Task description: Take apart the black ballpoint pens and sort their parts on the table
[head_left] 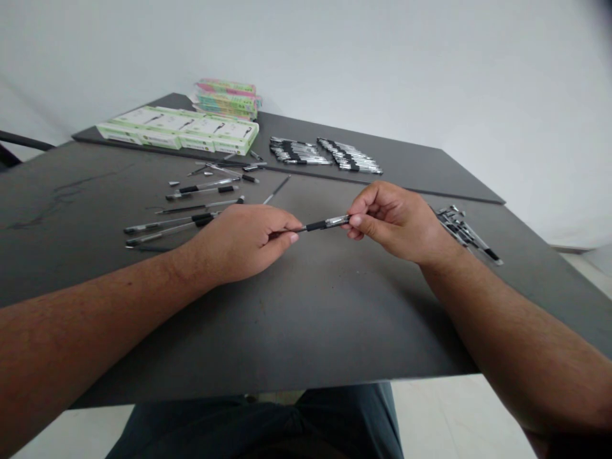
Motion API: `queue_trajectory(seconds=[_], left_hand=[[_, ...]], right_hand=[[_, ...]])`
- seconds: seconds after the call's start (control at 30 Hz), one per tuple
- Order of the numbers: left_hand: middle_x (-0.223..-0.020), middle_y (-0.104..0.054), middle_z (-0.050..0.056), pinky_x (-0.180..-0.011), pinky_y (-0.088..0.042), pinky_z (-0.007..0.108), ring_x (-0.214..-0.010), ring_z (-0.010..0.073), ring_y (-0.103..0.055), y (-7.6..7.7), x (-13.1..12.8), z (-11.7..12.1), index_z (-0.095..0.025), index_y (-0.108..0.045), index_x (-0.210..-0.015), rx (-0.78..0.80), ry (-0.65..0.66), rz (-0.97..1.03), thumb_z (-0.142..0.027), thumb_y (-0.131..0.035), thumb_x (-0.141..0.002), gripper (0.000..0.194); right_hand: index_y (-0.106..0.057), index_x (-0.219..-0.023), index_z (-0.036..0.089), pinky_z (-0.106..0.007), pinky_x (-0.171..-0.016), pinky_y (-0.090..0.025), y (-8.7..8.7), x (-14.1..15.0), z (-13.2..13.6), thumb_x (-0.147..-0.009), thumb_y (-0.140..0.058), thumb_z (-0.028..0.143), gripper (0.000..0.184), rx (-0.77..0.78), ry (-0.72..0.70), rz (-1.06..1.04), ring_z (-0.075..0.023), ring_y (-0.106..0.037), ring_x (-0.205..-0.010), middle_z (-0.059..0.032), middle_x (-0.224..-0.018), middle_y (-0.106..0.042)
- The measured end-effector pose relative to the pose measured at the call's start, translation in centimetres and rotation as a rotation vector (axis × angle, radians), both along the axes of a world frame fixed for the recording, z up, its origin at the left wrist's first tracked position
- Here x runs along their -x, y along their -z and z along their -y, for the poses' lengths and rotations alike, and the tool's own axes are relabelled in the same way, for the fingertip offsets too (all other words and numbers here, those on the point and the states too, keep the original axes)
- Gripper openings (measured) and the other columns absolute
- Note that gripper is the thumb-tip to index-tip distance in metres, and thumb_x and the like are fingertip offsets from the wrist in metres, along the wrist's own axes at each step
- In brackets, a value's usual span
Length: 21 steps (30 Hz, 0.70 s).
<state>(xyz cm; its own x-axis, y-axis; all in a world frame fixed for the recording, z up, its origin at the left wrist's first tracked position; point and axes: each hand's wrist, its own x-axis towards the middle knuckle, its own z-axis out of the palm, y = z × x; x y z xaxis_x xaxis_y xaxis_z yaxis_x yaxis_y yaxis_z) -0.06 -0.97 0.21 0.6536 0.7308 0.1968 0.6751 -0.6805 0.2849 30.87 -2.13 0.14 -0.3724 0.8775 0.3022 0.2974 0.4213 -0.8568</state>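
- Left hand (239,245): fingers pinching one end of black-gripped pen (322,224)
- Right hand (396,220): fingers pressed together, pinching other end
- Loose pens (167,222) beyond left fingers; pen pile (466,233) beyond right fingers

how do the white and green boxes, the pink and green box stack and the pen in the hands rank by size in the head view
1. The white and green boxes
2. The pink and green box stack
3. The pen, smallest even though it is nearest the camera
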Motion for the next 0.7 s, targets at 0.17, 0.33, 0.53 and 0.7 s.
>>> queue_trajectory(seconds=[0.17, 0.33, 0.53, 0.7], left_hand=[[-0.115, -0.092, 0.008, -0.093, -0.057, 0.036, -0.109, 0.0286, -0.084, 0.09, 0.01, -0.06, -0.025, -0.090, -0.131, -0.013, 0.012, -0.007, -0.041, -0.050, -0.109, 0.049], [-0.111, -0.091, 0.008, -0.091, -0.056, 0.036, -0.107, 0.0282, -0.083, 0.05, 0.09, -0.03, -0.025, -0.091, -0.129, -0.018, 0.029, 0.002, -0.041, -0.049, -0.108, 0.049], [-0.109, -0.090, 0.007, -0.091, -0.055, 0.037, -0.103, 0.0282, -0.081, -0.21, 0.04, 0.17, -0.026, -0.090, -0.128, 0.007, 0.015, -0.012, -0.040, -0.050, -0.108, 0.046], [-0.105, -0.090, 0.006, -0.086, -0.053, 0.036, -0.102, 0.0278, -0.081, -0.32, -0.07, 0.26, -0.026, -0.090, -0.121, -0.008, 0.019, -0.033, -0.039, -0.050, -0.109, 0.044]], right_hand=[[-0.073, -0.094, 0.025, -0.035, -0.065, -0.062, -0.20, 0.28, 0.11, -0.089, -0.098, 0.071, 0.052, -0.013, 0.016, 0.018, -0.0206, -0.077, -0.069, -0.0029, -0.080, -0.082], [-0.073, -0.093, 0.026, -0.036, -0.066, -0.063, -0.15, 0.28, 0.14, -0.088, -0.099, 0.072, 0.053, 0.000, 0.020, 0.017, -0.0212, -0.078, -0.071, -0.0031, -0.081, -0.082], [-0.074, -0.095, 0.026, -0.036, -0.067, -0.063, -0.08, 0.19, 0.16, -0.090, -0.099, 0.069, 0.050, 0.000, 0.009, 0.013, -0.0211, -0.078, -0.072, -0.0029, -0.082, -0.082], [-0.074, -0.096, 0.026, -0.036, -0.068, -0.062, -0.02, 0.24, 0.20, -0.091, -0.097, 0.070, 0.050, 0.001, 0.011, 0.033, -0.0214, -0.077, -0.073, -0.0035, -0.084, -0.082]])
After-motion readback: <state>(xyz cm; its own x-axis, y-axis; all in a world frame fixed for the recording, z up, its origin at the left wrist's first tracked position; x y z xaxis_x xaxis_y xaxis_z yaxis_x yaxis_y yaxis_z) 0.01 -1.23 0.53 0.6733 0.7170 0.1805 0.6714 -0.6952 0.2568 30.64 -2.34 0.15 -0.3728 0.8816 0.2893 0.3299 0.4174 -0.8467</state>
